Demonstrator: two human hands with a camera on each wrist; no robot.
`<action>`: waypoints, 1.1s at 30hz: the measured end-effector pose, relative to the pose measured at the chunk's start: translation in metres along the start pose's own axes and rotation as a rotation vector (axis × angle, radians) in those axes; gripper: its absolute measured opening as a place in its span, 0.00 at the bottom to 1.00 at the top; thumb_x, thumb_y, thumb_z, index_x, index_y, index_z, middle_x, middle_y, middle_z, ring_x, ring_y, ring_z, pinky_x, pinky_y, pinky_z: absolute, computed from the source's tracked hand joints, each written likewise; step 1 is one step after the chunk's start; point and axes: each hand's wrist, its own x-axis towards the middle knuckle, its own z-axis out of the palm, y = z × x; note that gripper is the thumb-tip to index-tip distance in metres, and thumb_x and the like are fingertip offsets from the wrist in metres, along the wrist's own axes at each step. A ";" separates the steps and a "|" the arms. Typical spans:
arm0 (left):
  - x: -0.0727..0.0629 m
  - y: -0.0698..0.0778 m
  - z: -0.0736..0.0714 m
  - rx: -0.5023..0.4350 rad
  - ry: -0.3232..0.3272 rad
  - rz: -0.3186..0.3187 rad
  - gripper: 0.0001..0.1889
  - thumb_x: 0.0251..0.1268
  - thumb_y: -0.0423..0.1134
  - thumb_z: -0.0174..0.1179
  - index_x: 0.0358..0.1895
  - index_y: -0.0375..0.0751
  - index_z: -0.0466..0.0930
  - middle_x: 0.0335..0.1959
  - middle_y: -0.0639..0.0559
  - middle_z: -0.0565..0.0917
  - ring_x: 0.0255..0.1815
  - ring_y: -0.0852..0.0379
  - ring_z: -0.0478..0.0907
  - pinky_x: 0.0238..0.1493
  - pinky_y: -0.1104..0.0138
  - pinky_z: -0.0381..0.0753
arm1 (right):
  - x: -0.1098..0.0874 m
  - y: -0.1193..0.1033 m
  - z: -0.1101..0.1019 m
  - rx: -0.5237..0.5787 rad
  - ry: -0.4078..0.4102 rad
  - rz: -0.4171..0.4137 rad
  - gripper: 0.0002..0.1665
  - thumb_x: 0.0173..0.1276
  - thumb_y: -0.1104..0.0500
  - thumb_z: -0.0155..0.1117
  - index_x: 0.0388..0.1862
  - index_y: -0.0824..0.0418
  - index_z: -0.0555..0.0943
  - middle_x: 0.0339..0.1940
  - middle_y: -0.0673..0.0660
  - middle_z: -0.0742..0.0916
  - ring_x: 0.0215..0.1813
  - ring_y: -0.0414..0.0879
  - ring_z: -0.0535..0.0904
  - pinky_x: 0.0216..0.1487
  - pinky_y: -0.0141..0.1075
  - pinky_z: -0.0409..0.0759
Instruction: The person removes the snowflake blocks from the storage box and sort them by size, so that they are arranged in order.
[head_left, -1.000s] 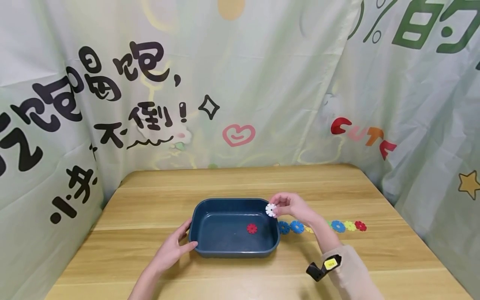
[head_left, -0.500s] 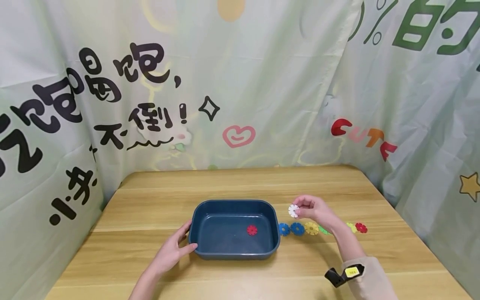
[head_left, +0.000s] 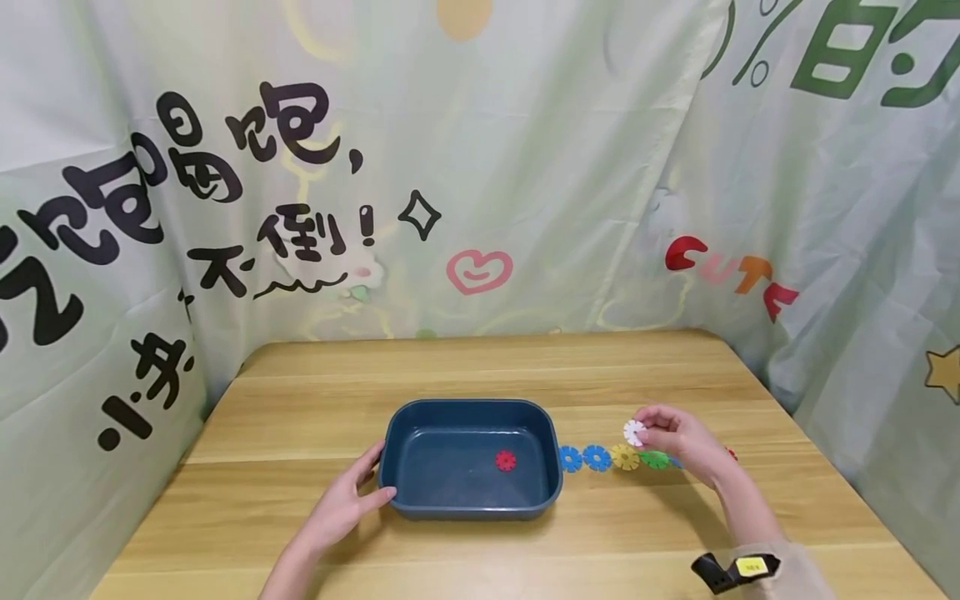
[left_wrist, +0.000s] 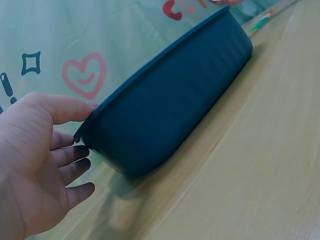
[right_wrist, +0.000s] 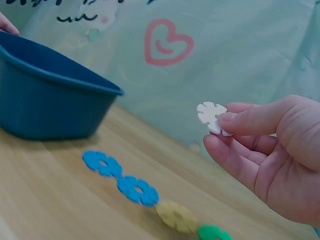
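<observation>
My right hand (head_left: 686, 442) pinches a white snowflake disc (head_left: 634, 432), a small notched building piece, between thumb and fingertips. It holds the disc above a row of similar pieces on the table. In the right wrist view the white disc (right_wrist: 212, 117) stands tilted, its notched edge showing. My left hand (head_left: 348, 500) holds the left end of a dark blue plastic basin (head_left: 472, 512), thumb over the rim and fingers by the outer wall. The left wrist view shows the thumb on the basin's rim (left_wrist: 150, 62). A red disc (head_left: 506, 461) lies inside the basin.
To the basin's right runs the row: two blue discs (head_left: 597, 457), a yellow disc (head_left: 626, 457) and a green disc (head_left: 655, 459). My right hand hides most of its far right end. A printed cloth (head_left: 480, 183) hangs behind the wooden table (head_left: 300, 392).
My right hand has moved right with the white disc, from the basin's back right corner to above the yellow and green discs. My left hand stays on the basin.
</observation>
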 end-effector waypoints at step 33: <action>0.000 -0.004 0.001 -0.015 -0.004 -0.008 0.37 0.57 0.35 0.64 0.69 0.33 0.57 0.68 0.34 0.59 0.68 0.36 0.55 0.65 0.46 0.56 | -0.058 0.041 -0.069 0.534 0.321 0.003 0.16 0.63 0.76 0.56 0.34 0.57 0.83 0.31 0.52 0.84 0.34 0.42 0.83 0.38 0.31 0.82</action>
